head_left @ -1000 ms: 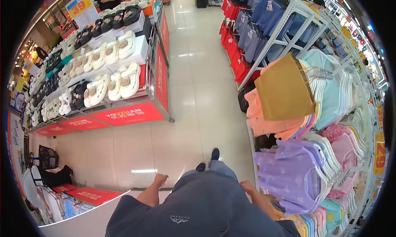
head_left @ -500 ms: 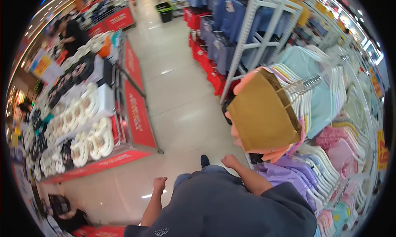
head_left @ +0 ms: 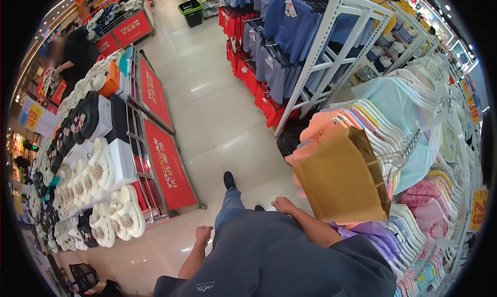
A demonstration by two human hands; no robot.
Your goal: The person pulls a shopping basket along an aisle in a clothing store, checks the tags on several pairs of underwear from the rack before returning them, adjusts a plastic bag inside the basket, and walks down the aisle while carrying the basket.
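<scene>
My left hand hangs low over the floor at the left of my body, its fingers curled, and nothing shows in it. My right hand is loosely closed in front of me, also with nothing visible in it. Nearest to it is a brown paper bag that hangs by its handles on the clothes rack at the right, in front of peach-coloured garments. A gap separates the hand from the bag. Lilac clothes hang below. My foot in a dark shoe is stretched forward on the tiles.
White clogs stand in rows on the left display, above red panels. A white metal rack holds blue and red clothes. Farther along the tiled aisle stands a black basket. A person in black is at the left.
I have moved forward along the aisle, with one foot now farther out. The bag and racks appear closer and lower. Both hands remain curled, the right one slightly lower and farther left.
</scene>
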